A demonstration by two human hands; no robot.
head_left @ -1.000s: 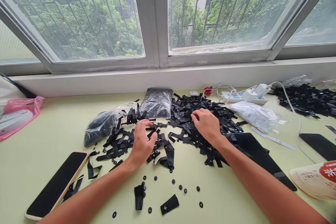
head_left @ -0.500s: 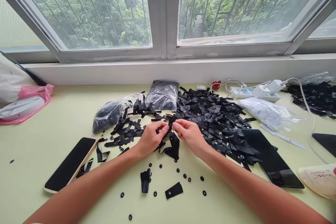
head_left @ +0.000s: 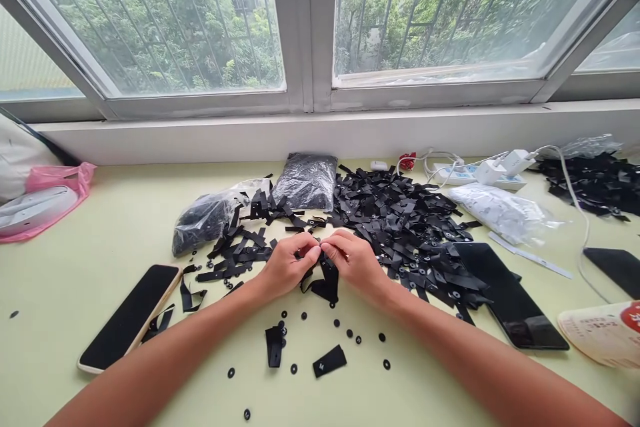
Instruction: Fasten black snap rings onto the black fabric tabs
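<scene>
We see worktop (head_left: 150, 213). Heap of black strips (head_left: 400, 213) stretches from its far edge, just beside right hand (head_left: 357, 263); left hand (head_left: 290, 263) sits farther from heap. Our hands meet at fingertips, well short of far edge. Loose strip (head_left: 327, 283) lies between wrists, nearer us. Both hands pinch small black piece (head_left: 320, 242), mostly hidden; its long axis, we cannot tell.

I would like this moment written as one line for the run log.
left hand: pinching; right hand: pinching, close to left; held: dark piece, mostly hidden; nearby: black strip; left side: phone; right side: strip pile
</scene>
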